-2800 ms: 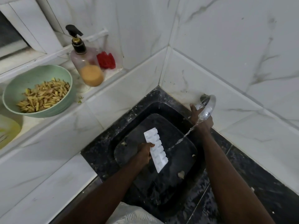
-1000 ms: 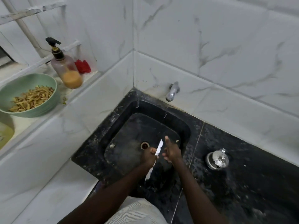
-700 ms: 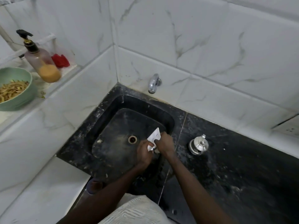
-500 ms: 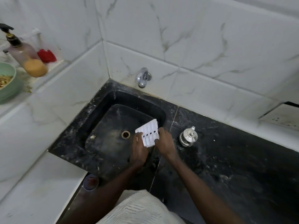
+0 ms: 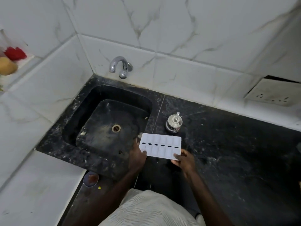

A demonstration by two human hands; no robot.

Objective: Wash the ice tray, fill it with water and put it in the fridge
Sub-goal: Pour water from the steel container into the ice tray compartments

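Observation:
The white ice tray [image 5: 161, 146] is held flat, face up, over the black counter [image 5: 228, 152] just right of the black sink [image 5: 81, 111]. It has two rows of cells with a line of dark slots between them. My left hand [image 5: 137, 156] grips its left end with the thumb on top. My right hand [image 5: 184, 160] pinches its near right corner. The chrome tap [image 5: 119, 66] sticks out of the wall above the sink, and no water runs from it.
A small steel lidded pot [image 5: 174, 123] stands on the counter just behind the tray. A wall socket plate [image 5: 273, 93] is at the right. A red thing [image 5: 15, 53] and the soap bottle's base [image 5: 7, 67] sit on the left ledge.
The tray has gone from upright in the sink under the running tap to flat and face up over the counter. My right hand left the tap and took the tray's right corner.

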